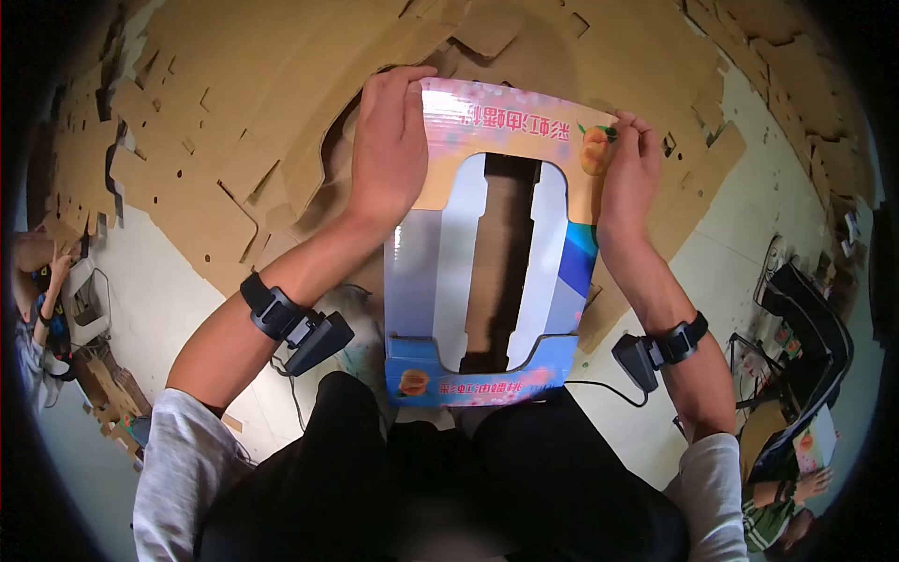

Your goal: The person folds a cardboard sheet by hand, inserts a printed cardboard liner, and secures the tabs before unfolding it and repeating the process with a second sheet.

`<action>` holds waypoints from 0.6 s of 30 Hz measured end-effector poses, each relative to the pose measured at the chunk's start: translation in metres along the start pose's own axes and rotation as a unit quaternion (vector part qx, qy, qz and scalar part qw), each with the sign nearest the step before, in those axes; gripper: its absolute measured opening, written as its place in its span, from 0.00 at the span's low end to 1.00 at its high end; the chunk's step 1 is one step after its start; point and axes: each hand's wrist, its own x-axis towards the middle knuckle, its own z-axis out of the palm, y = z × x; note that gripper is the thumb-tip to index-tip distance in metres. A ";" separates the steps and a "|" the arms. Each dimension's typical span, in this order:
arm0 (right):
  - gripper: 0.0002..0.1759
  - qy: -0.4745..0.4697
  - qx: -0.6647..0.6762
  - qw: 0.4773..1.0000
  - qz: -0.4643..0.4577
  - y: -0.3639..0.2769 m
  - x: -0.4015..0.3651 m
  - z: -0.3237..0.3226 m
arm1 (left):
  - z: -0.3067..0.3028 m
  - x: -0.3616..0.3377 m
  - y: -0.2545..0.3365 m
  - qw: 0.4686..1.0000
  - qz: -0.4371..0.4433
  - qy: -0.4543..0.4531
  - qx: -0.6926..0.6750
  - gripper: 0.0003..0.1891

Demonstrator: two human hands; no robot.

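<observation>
A printed cardboard fruit box [420, 253], coloured pink, orange and blue with peach pictures and Chinese lettering, lies lengthwise in front of my knees. Its top has a long opening, and brown cardboard shows through it. My left hand [389, 140] grips the far left corner, its fingers curled over the edge. At the far right corner, my right hand [632, 173] is closed around the edge beside a peach picture. The fingertips of both hands are partly hidden behind the cardboard. The box's near end rests by my legs.
Large flat brown cardboard sheets [272, 122] with slots and torn edges cover the floor ahead. Pale floor tiles [169, 258] show at both sides. A person's hand [813, 484] is near another printed piece at lower right; another person [47, 328] is at far left.
</observation>
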 end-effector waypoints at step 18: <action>0.08 -0.129 -0.259 0.911 -0.295 -0.010 -0.023 -0.073 | -0.031 -0.060 0.024 0.945 0.242 -0.104 0.196 0.15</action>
